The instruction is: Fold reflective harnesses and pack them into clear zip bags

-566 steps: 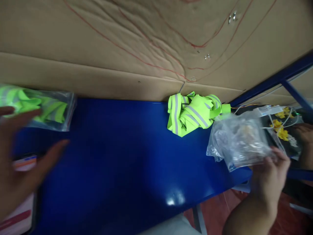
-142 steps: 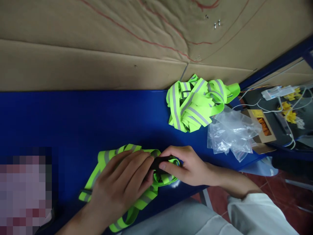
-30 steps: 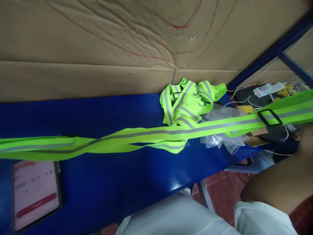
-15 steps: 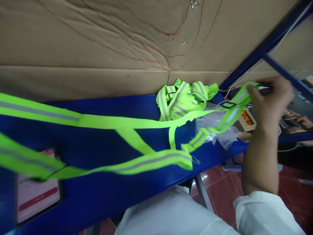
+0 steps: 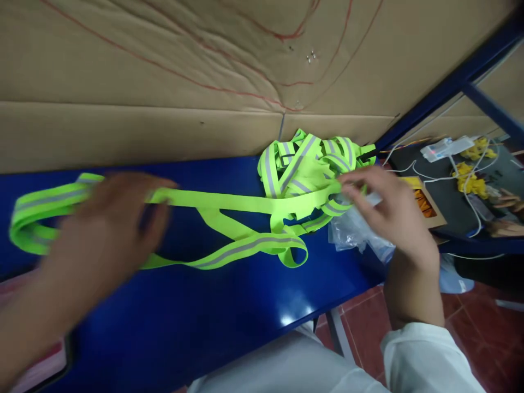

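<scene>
A neon yellow-green reflective harness [image 5: 233,204] with grey stripes stretches across the blue table between my hands. My right hand [image 5: 388,213] pinches one strap at its right end, thumb against fingers. Over the left part lies my left hand [image 5: 110,224], blurred, its thumb and fingers closed around the upper strap. Beyond it, a loop of the strap curls at the far left. The lower strap twists and forms a small loop near the middle. Behind my right hand rests a pile of similar reflective straps [image 5: 303,164] with black buckles.
A phone [image 5: 53,360] lies at the lower left, partly under my left arm. Clear plastic bags [image 5: 352,232] sit below my right hand. Right of it are an open cardboard box [image 5: 429,204] with orange contents, yellow bundles [image 5: 466,177] and white cables. Another person's hand [image 5: 507,226] shows at the right edge.
My right hand has come left and lower, bringing the strap end toward the pile. My left hand has entered view, holding the strap. The harness's left part has drawn in and looped.
</scene>
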The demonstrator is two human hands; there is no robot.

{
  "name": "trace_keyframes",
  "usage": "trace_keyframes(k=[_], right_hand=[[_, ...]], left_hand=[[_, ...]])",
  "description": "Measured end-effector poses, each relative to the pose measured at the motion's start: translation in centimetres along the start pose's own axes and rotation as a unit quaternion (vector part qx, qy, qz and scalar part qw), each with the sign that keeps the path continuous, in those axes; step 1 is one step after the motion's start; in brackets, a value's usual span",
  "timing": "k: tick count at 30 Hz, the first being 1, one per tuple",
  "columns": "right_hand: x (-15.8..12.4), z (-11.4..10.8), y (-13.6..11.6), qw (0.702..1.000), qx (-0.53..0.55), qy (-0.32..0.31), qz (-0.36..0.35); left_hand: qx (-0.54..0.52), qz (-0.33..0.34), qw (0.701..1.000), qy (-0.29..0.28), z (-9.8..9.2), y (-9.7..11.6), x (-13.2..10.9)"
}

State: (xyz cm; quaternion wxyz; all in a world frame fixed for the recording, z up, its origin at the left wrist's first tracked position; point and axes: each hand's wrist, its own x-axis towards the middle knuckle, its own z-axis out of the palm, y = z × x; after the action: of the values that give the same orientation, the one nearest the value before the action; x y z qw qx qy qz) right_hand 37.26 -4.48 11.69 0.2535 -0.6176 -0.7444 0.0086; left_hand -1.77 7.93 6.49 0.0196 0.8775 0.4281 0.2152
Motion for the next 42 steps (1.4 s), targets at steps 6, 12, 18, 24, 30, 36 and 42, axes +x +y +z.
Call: trace_keyframes(k=[6, 12, 18, 24, 30, 36, 42], right_hand=[[0.2, 6.0, -3.0, 0.95, 0.126, -0.266, -0.102], [-0.3, 7.7, -1.8, 0.931, 0.174, -0.295, -0.127], [-0.3, 7.5, -2.8, 0.899, 0.236, -0.347, -0.127], [-0.2, 7.6, -3.3, 0.901, 0.236, -0.335, -0.139], [-1.1, 7.9, -4.3, 0.959, 0.12, -0.183, -0.181], [-1.6, 7.9, -4.8, 0.958, -0.069, -0.075, -0.267], [-1.2, 7.3, -4.3, 0.963, -0.087, -0.097, -0.234]], left_hand=[[-0.123, 0.121, 0.971, -0.164, 5.0, 10.2, -1.9], [-0.245, 0.043, 0.941, -0.23, 4.8, 9.7, -2.3], [-0.33, -0.04, 0.905, -0.266, 1.7, 8.3, -3.1], [-0.364, -0.014, 0.891, -0.27, 2.1, 7.5, -4.7], [-0.362, -0.015, 0.896, -0.258, 2.6, 8.5, -6.1], [-0.375, -0.028, 0.891, -0.253, 1.8, 9.0, -6.4], [-0.371, -0.013, 0.894, -0.249, 1.6, 8.9, -7.5]])
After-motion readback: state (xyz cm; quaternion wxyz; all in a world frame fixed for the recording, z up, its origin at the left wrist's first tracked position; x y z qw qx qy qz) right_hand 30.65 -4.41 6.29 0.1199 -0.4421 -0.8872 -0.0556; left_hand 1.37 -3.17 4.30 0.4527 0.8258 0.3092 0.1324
